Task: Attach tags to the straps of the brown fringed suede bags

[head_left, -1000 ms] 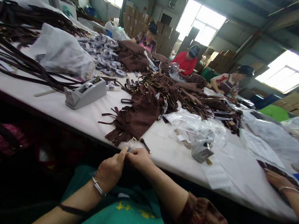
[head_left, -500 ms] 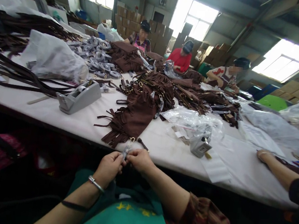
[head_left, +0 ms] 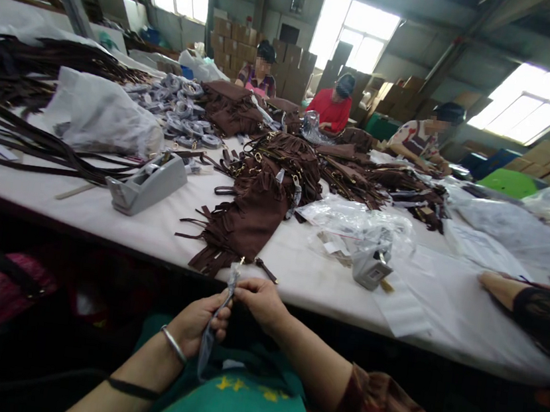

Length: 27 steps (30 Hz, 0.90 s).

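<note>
A brown fringed bag (head_left: 253,220) lies at the table's front edge, its fringe spread to the left. From the gold clasp (head_left: 242,260) at its near corner runs a strap in clear plastic wrap (head_left: 207,345), which hangs down in front of my green apron. My left hand (head_left: 206,321) is closed around this wrapped strap, below the clasp. Beside it, my right hand (head_left: 263,303) pinches at the strap's upper part; the fingertips' exact hold is partly hidden. A short brown tab (head_left: 267,271) rests on the table edge near my right hand.
Two grey tape dispensers (head_left: 147,185) (head_left: 371,269) flank the bag. Behind lie a heap of brown bags (head_left: 286,150), several wrapped straps (head_left: 181,107) and dark straps (head_left: 27,142). A co-worker's arm (head_left: 503,287) reaches in at right. Several people work across the table.
The wrapped strap now hangs in a long length below my left hand, which has shifted slightly down. My right hand stays close by. The co-worker's arm at right has drawn back.
</note>
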Available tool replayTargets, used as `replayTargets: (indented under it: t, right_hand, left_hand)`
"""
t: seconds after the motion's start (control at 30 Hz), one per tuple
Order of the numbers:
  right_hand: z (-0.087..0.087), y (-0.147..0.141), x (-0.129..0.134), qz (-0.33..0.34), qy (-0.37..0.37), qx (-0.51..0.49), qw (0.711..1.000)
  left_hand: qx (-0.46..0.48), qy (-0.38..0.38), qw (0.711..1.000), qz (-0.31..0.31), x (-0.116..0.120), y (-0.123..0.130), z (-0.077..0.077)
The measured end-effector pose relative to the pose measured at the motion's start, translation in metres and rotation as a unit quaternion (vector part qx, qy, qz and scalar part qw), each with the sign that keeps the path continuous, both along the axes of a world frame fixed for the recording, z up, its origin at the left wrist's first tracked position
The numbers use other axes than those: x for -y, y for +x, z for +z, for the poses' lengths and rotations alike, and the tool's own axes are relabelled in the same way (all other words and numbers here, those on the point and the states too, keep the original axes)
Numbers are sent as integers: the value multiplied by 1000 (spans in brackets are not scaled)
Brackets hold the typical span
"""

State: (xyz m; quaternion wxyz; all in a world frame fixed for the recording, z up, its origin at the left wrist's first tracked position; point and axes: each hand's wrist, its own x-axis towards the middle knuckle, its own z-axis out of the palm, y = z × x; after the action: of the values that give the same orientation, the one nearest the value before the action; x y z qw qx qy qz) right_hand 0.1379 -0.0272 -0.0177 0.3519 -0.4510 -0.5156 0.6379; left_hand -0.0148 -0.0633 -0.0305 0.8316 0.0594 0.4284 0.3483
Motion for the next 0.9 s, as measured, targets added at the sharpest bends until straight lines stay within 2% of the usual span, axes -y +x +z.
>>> replayTargets:
  t: [0.1, 0.27, 0.37, 0.47, 0.57, 0.63, 0.77, 0.83, 0.9]
  right_hand:
    - [-3, 2, -3, 5, -11, -7, 1000]
    - [-20, 1, -4, 61, -97, -117, 987]
    - [-30, -2, -5, 66, -142, -194, 969]
    - [-34, -4, -7, 67, -173, -249, 951]
    - [-33, -4, -7, 65, -198, -252, 945]
    - [-33, -4, -5, 49, -196, -211, 957]
    - [-38, -1, 8, -46, -161, -94, 981]
    - [-37, 0, 15, -69, -149, -113, 980]
    - [-35, 1, 19, -58, -152, -172, 972]
  left_hand:
    - [111, -43, 993, 4, 0, -3, -2]
    - [258, -33, 966, -16, 2, -2, 0]
    - [303, -11, 952, -33, 3, 0, 0]
    - [310, 3, 950, -42, 2, 0, 0]
    - [287, 11, 957, -47, 1, -1, 0]
    - [248, 12, 968, -46, 1, 0, 0]
    - [109, 43, 993, -25, 4, 5, 2]
    - [18, 95, 995, -20, 6, 11, 3]
    - [-52, 141, 988, -22, 9, 17, 4]
